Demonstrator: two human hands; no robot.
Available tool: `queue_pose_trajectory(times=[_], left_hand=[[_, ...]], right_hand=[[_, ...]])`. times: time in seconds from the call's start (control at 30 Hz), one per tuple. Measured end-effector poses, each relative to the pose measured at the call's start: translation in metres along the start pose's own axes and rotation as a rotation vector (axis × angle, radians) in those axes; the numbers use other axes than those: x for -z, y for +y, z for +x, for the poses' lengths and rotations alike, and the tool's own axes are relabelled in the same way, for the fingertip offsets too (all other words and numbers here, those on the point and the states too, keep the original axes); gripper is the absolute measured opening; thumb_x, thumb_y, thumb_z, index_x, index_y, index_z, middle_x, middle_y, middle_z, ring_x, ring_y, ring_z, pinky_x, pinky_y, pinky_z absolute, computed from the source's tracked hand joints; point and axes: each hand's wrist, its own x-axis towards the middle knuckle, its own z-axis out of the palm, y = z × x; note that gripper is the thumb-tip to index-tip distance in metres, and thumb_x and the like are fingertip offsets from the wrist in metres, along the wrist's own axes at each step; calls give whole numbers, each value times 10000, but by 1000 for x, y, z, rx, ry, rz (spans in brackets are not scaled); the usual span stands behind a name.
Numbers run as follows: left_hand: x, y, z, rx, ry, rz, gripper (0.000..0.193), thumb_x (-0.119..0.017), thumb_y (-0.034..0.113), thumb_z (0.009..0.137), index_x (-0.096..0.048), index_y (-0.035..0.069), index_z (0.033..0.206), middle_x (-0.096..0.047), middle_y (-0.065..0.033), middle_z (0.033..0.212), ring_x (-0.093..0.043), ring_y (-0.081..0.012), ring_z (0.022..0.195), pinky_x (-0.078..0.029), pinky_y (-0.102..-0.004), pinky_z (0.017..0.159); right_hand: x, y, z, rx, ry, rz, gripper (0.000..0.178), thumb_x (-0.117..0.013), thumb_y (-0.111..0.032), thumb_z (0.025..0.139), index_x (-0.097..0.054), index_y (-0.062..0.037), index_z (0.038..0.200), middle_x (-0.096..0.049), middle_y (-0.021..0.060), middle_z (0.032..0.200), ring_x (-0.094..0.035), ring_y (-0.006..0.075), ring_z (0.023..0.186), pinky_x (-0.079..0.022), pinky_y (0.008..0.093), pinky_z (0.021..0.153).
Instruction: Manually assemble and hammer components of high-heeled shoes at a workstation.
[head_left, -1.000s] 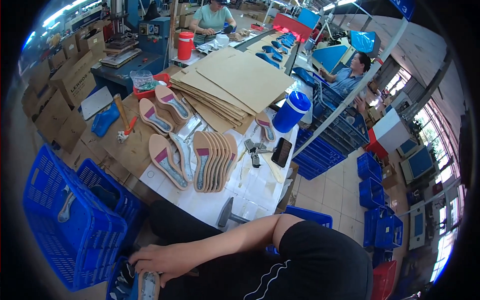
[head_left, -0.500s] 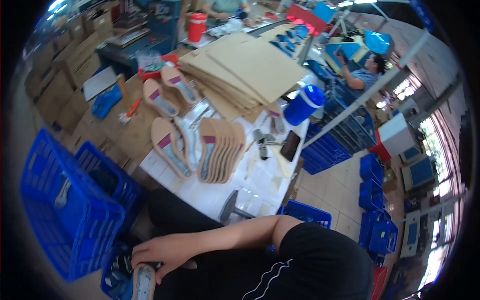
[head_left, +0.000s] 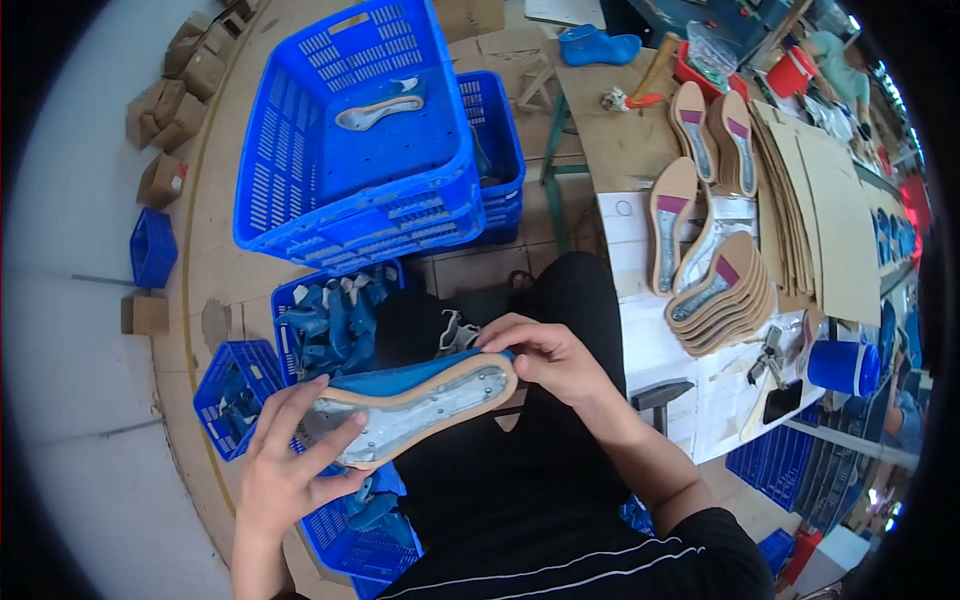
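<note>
The worktop (head_left: pixel 630 150), brown board partly covered in white sheeting, runs along the right side. Left of it stands a large, deep blue plastic crate with slotted walls (head_left: pixel 370 225); on its floor lies 1 blue shoe last with a tan-rimmed grey sole (head_left: pixel 380 112). Just behind, a second blue crate (head_left: pixel 505 215) holds something dark blue, too hidden to make out. In front of the large crate, a blue crate packed with lasts (head_left: pixel 281 330) is heaped with glossy blue foot shapes, some with whitish scraps among them. A lower blue crate (head_left: pixel 345 545), partly behind the left forearm, carries more blue pieces, and a smaller tilted blue crate (head_left: pixel 205 405) at the left has several as well.

On the worktop, a stack of flat tan cardboard sheets (head_left: pixel 835 225) lies beside a red plastic tray (head_left: pixel 688 70) bearing a clear plastic bag (head_left: pixel 712 45). A blue cylindrical jug with a white band (head_left: pixel 842 367) is near the worktop's edge; its inside cannot be seen.

Above the lap is a blue shoe last faced with a tan-edged, grey metallic sole (head_left: pixel 430 405), sole side upward. The hands are apart, clamped on its 2 ends: the left hand (head_left: pixel 290 450) with fingers spread over the sole, the right hand (head_left: pixel 545 355) pinching the rim. Smaller still are a dark-headed hammer (head_left: pixel 655 395) and a black phone (head_left: pixel 783 402) on the worktop.
</note>
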Motion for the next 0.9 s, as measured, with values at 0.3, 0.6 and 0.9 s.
queue_pose_trajectory(times=[0.3, 0.6, 0.9], left_hand=[[0, -4, -5, 6, -15, -17, 677, -976, 243, 576, -809, 263, 1232, -621, -173, 1417, -651, -399, 1201, -604, -485, 959], [1, -6, -6, 19, -24, -41, 699, -972, 233, 554, -806, 260, 1233, -611, -177, 1427, -632, -408, 1227, -595, -493, 972], [4, 0, 0, 82, -28, -94, 702, -993, 187, 545, -811, 250, 1220, -566, -173, 1410, -596, -413, 1242, -592, -499, 955]], right_hand=[[-7, -3, 0, -40, 47, 20, 312, -737, -232, 1027, -758, -52, 1281, -645, 126, 1312, -636, 228, 1233, -532, 348, 1036], [-8, -10, 2, -113, 65, 55, 297, -722, -202, 1035, -759, -23, 1269, -644, 140, 1333, -637, 228, 1236, -530, 341, 1044], [-4, 1, -1, -47, 72, 46, 402, -718, -314, 1041, -729, -34, 1329, -630, 133, 1353, -625, 219, 1246, -505, 354, 1062]])
